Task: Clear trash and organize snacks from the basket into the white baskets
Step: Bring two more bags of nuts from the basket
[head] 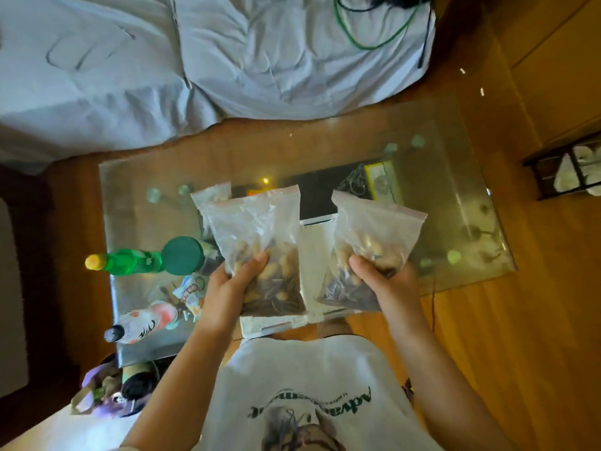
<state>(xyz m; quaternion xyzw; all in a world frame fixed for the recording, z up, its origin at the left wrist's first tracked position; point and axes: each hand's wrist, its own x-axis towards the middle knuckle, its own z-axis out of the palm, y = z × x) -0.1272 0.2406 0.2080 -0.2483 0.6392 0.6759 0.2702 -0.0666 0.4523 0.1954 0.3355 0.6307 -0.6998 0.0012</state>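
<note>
My left hand (232, 289) grips the bottom of a clear zip bag of nuts and dark seeds (260, 242), held upright above the glass table (461, 190). My right hand (388, 284) holds a second, similar zip bag of snacks (374, 236), tilted slightly right. A third clear bag (211, 195) peeks out behind the left one. Between and below the two bags lies a white flat packet or paper (317, 252). No white basket shows in this view.
On the table's left stand a green bottle with a yellow cap (126, 262), a green-lidded jar (182, 255), a white and pink bottle (143, 322) and a small snack wrapper (190, 292). A bag of trash (100, 392) sits on the floor at left. A white-sheeted bed (227, 60) lies beyond.
</note>
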